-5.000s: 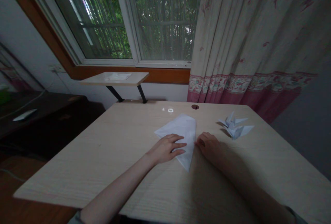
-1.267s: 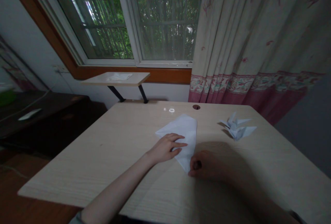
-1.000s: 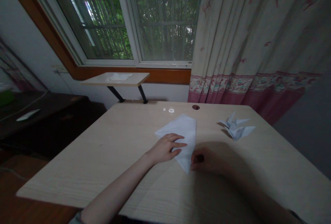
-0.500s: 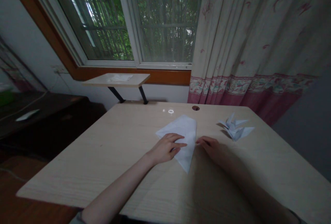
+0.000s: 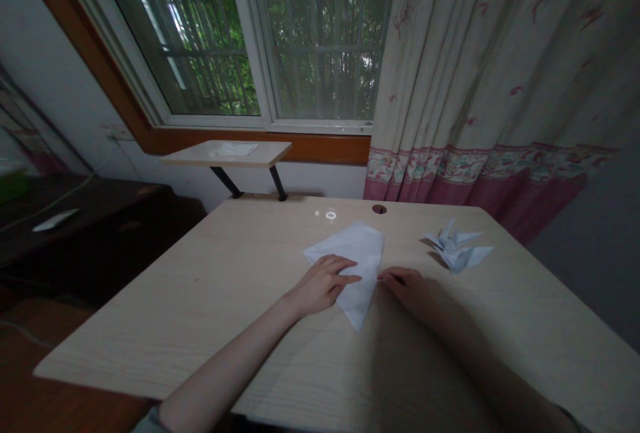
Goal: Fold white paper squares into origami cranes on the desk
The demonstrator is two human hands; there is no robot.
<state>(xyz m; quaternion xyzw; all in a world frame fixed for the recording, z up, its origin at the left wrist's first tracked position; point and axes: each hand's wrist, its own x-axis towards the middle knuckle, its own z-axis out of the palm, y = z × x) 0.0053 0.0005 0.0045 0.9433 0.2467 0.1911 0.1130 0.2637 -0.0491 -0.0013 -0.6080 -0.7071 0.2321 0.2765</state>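
Already creased into a narrow kite shape, a sheet of white paper [image 5: 364, 250] flat on the table [image 5: 150, 326], under the open, spread left hand [image 5: 323, 284], open right hand [image 5: 407, 288] at its right edge, folding seemingly unfinished, a completed-looking origami crane [image 5: 457, 255] well off to the right.

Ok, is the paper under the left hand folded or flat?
Folded: the white paper forms a pointed kite shape beneath the left hand, not a flat sheet.

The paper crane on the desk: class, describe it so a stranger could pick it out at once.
Start at the pink-hemmed curtain, then drop to the pale wood desk below it. On the desk's right side sits a small white paper crane. Unlike the flat folded sheet under the left hand, it rises in sharp points, and no hand touches it.
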